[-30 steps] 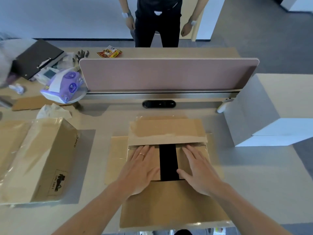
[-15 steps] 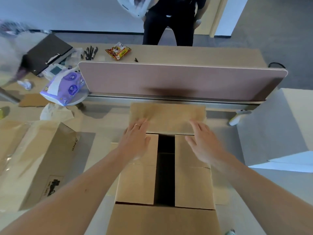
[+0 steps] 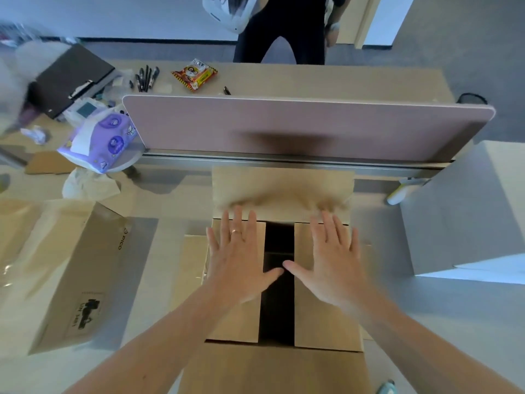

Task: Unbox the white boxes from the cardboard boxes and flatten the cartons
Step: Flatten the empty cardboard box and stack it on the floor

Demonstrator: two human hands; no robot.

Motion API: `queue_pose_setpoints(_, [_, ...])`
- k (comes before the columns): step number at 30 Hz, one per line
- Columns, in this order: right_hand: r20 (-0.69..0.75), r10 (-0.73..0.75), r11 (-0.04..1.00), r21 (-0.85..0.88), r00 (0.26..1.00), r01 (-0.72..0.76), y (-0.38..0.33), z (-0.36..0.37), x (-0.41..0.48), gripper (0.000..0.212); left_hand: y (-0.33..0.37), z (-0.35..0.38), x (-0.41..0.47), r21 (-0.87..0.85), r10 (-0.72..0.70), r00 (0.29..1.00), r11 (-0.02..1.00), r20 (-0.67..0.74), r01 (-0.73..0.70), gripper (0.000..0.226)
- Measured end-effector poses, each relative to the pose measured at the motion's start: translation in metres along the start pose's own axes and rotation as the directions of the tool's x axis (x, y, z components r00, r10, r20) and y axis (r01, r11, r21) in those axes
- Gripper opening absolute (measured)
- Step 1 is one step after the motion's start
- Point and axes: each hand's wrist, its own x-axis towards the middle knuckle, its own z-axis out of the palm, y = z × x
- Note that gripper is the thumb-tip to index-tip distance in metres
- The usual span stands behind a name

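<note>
Grey surface (image 3: 426, 322) | carton (image 3: 321, 331) centred, white box (image 3: 468, 211) at right | left hand (image 3: 238, 260), right hand (image 3: 332, 260) flat on inner flaps, fingers (image 3: 237, 220) straight, grasping nothing | risk: uneven pressing may buckle flaps inward or slide carton

Mostly tan here tbh: the plain brown cardboard carton (image 3: 326, 280) in the middle shows black between its flaps, and the second brown cardboard carton (image 3: 71, 274) on the left has black print. The dusty-pink divider panel (image 3: 284, 129) sits behind, with the big plain white box (image 3: 460, 217) on the right. The soft tissue pack (image 3: 105, 140) is purple and white with round purple motifs. The crinkly snack packet (image 3: 195, 75) is red, orange and yellow.
</note>
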Motion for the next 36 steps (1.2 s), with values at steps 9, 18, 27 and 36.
queue_pose_setpoints(9, [0.151,0.221,0.975,-0.008,0.964,-0.222,-0.025,0.019,-0.042,0.112,-0.006,-0.006,-0.025,-0.192,-0.054,0.994,0.979,0.092,0.071,0.106])
queue_pose_setpoints(18, [0.105,0.110,0.994,0.002,0.988,-0.111,-0.016,-0.023,-0.078,0.030,-0.068,-0.067,-0.046,-0.533,-0.142,0.989,0.840,-0.028,0.105,0.056])
queue_pose_setpoints(27, [0.058,0.219,0.972,0.072,0.974,-0.223,-0.012,-0.037,-0.077,0.028,-0.080,-0.066,-0.065,-0.328,0.053,0.987,0.939,-0.149,-0.100,0.059])
queue_pose_setpoints(36, [0.410,0.407,0.049,0.883,0.817,-0.467,-0.004,-0.054,-0.062,0.040,-0.087,-0.054,-0.087,0.041,0.340,0.940,0.940,-0.027,-0.339,0.069])
